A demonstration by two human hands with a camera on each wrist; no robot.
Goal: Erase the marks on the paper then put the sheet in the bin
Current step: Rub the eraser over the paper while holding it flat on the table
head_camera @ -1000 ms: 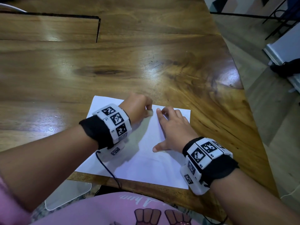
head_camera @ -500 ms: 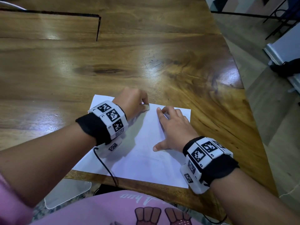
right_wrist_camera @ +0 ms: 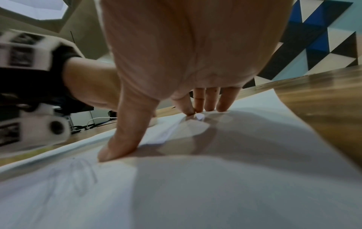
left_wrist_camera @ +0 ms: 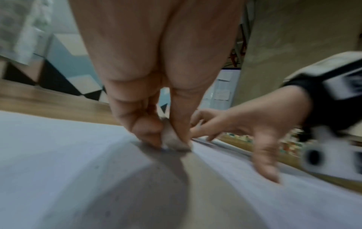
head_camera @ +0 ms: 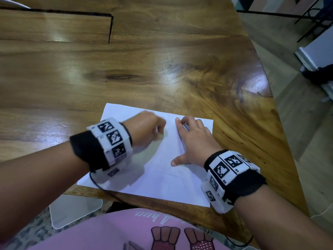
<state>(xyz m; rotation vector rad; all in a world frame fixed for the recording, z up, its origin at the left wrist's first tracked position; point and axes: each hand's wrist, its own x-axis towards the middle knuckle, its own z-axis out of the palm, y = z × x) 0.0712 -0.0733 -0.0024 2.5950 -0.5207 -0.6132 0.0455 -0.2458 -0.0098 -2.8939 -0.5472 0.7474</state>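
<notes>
A white sheet of paper [head_camera: 158, 179] lies near the front edge of the wooden table [head_camera: 162, 69]. My left hand [head_camera: 149, 130] pinches a small pale eraser [left_wrist_camera: 172, 137] between thumb and fingers and presses it on the far part of the sheet [left_wrist_camera: 58, 162]. My right hand [head_camera: 192, 141] lies spread on the sheet's right half, its fingertips [right_wrist_camera: 205, 106] and thumb pressing the paper [right_wrist_camera: 215, 178] down. Faint pencil marks [right_wrist_camera: 78, 175] show on the sheet near the thumb. No bin can be made out for certain.
The table's right edge [head_camera: 281, 123] slants away to a tiled floor. A white rectangular thing [head_camera: 72, 212] sits on the floor under the table's front edge at the left. A dark cable [head_camera: 100, 186] hangs from my left wrist band.
My left hand with the eraser has slid back and forth over the far part of the sheet and is now blurred in motion. The right hand has stayed in place.
</notes>
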